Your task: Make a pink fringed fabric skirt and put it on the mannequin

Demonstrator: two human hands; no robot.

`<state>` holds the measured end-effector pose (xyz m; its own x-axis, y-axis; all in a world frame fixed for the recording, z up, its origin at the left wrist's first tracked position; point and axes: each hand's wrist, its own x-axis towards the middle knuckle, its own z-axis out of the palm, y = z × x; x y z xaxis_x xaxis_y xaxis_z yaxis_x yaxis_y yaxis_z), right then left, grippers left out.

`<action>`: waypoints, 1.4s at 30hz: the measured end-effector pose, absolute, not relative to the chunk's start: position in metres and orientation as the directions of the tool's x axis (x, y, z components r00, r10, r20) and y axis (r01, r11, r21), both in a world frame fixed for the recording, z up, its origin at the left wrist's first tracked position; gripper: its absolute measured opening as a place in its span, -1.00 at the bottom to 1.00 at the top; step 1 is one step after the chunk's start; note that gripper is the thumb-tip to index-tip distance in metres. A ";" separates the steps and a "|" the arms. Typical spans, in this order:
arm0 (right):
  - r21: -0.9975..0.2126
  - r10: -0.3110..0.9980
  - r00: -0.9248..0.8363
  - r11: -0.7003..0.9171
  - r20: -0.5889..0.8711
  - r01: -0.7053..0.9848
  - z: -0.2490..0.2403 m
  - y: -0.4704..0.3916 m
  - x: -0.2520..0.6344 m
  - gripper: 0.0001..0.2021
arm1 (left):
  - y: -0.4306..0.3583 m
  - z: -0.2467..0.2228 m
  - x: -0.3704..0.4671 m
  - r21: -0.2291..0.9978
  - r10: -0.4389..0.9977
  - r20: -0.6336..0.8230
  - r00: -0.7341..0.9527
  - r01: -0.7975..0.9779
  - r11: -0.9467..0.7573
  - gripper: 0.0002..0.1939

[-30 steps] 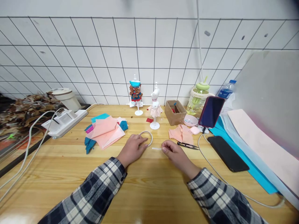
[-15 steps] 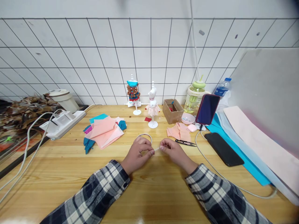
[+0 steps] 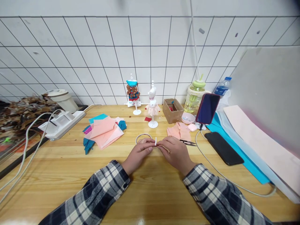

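Note:
My left hand (image 3: 140,154) is closed, its fingertips pinching a small narrow white strip (image 3: 156,141) that stands up between both hands. My right hand (image 3: 174,153) is closed too, its fingertips meeting the strip from the other side. What the strip is made of is too small to tell. Just behind my left fingers lies a thin white ring (image 3: 143,134). Black thread snips (image 3: 188,142) lie beside my right hand, partly hidden by it. Peach fabric pieces (image 3: 179,131) are behind them.
Two small dressed figures on white stands, one blue-hatted (image 3: 133,92), one in pink (image 3: 152,104), face me. A cardboard box (image 3: 173,115) is beside them. Coloured fabric (image 3: 105,131) lies left; a propped phone (image 3: 208,107), black phone (image 3: 224,148) and cable (image 3: 217,170) are right.
My hands have come together and the white strip now stands upright between the fingertips. My right hand has shifted left and its fingers have turned downward over the strip. More of the ring shows.

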<state>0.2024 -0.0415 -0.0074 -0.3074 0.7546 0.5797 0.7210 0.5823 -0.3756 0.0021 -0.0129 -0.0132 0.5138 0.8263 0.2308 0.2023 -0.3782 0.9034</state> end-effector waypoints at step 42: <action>-0.578 0.848 -0.277 0.514 0.451 0.634 -0.014 -0.051 0.189 -0.87 | -0.019 -0.009 0.013 0.626 0.816 0.379 0.437 0.528 -0.574 -0.87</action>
